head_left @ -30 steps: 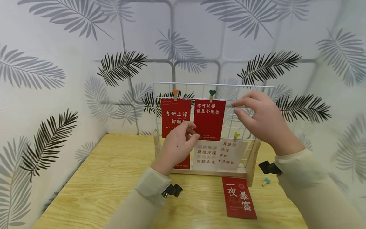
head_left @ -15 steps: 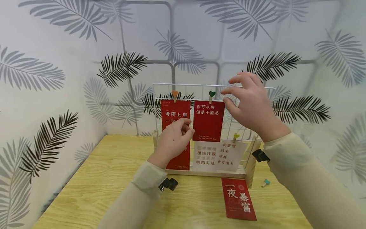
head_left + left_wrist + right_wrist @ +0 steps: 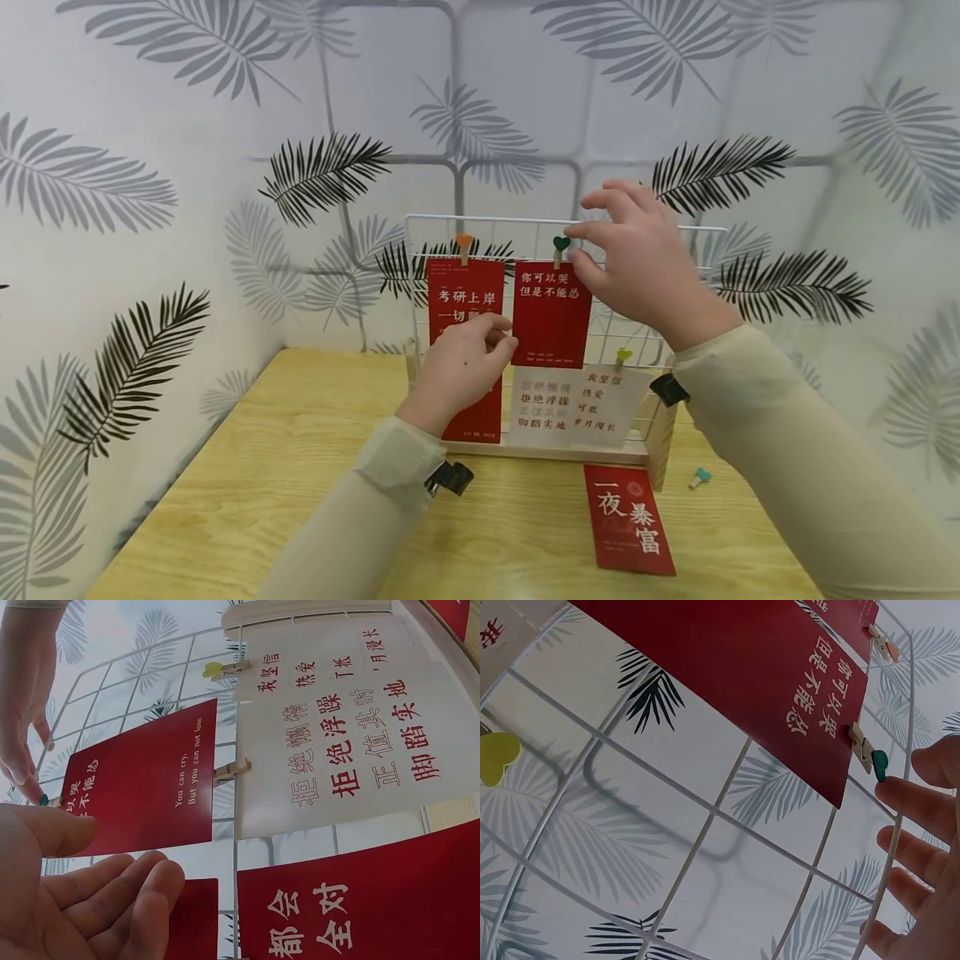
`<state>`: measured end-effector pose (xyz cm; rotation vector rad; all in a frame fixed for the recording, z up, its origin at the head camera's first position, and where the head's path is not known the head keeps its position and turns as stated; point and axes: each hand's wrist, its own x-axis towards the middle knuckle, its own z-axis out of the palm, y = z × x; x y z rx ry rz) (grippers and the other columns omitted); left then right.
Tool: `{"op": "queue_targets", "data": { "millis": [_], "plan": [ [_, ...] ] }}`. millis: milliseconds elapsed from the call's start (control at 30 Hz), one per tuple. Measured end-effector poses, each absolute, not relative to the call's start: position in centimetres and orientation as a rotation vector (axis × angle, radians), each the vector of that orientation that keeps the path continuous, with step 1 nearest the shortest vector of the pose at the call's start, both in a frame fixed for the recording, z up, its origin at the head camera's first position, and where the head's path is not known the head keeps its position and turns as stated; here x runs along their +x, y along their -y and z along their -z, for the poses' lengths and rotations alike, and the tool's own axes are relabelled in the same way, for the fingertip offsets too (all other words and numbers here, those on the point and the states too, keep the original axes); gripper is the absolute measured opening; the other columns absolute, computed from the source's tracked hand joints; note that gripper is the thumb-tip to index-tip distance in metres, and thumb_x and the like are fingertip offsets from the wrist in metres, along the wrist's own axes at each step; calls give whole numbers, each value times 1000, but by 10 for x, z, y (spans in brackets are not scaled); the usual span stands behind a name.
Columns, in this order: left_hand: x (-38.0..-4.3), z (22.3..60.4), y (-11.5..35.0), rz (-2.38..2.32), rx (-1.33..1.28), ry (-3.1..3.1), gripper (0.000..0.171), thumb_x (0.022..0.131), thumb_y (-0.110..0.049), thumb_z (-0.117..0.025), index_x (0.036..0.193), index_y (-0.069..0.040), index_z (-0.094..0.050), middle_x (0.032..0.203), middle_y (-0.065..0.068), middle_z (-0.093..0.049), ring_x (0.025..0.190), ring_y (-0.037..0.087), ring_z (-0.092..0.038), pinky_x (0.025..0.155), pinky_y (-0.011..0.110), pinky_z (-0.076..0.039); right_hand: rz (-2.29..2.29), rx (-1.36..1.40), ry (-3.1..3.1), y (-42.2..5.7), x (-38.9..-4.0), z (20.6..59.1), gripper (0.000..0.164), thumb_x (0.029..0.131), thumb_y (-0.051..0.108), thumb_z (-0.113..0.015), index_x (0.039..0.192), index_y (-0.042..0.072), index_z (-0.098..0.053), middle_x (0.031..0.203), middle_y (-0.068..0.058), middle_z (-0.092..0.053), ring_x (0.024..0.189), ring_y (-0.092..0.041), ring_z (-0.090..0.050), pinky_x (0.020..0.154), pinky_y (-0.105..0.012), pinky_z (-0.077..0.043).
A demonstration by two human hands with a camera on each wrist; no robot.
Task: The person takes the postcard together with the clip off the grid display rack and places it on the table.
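Note:
A square red card (image 3: 551, 321) with white lettering hangs on a white wire grid rack (image 3: 637, 225), held at its top by a wooden clothespin with a green heart (image 3: 562, 243). My right hand (image 3: 633, 258) is at that peg; in the right wrist view the index fingertip meets the green heart (image 3: 880, 763), thumb apart from it. My left hand (image 3: 461, 367) is by the card's lower left edge, fingers loosely bent and nothing between them. It partly covers a long red card (image 3: 476, 412) under an orange-heart clothespin (image 3: 464, 243).
Below hang pale lettered cards (image 3: 543, 408), with a yellow-heart clothespin (image 3: 622, 357) at the right one. A red card (image 3: 630, 525) and a blue-heart clothespin (image 3: 700, 477) lie on the wooden table (image 3: 285, 467). Patterned walls stand behind and at the left.
My right hand has moved up and left from beside the square red card to its green-heart clothespin. The left hand has stayed almost in place.

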<state>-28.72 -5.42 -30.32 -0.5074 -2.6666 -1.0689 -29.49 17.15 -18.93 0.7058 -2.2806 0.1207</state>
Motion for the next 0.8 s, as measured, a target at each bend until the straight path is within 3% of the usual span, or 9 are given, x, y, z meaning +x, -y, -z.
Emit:
{"op": "queue_targets", "data": {
  "millis": [367, 800],
  "plan": [
    [-294, 304, 49, 1145, -514, 2598, 28, 102, -28, -62, 126, -15, -64, 105, -3, -71, 85, 14, -64, 74, 32, -56, 5, 699, 2243, -162, -304, 194, 30, 97, 25, -60, 118, 11, -76, 141, -14, -57, 143, -34, -35, 116, -56, -22],
    [-299, 306, 42, 1265, -522, 2466, 17, 102, -23, -63, 116, -14, -65, 94, -4, -67, 79, 13, -63, 72, 28, -56, -83, 686, 2156, -159, -310, 203, 19, 96, 17, -65, 107, 9, -78, 127, -12, -63, 134, -35, -43, 114, -55, -26]
  ]
}}
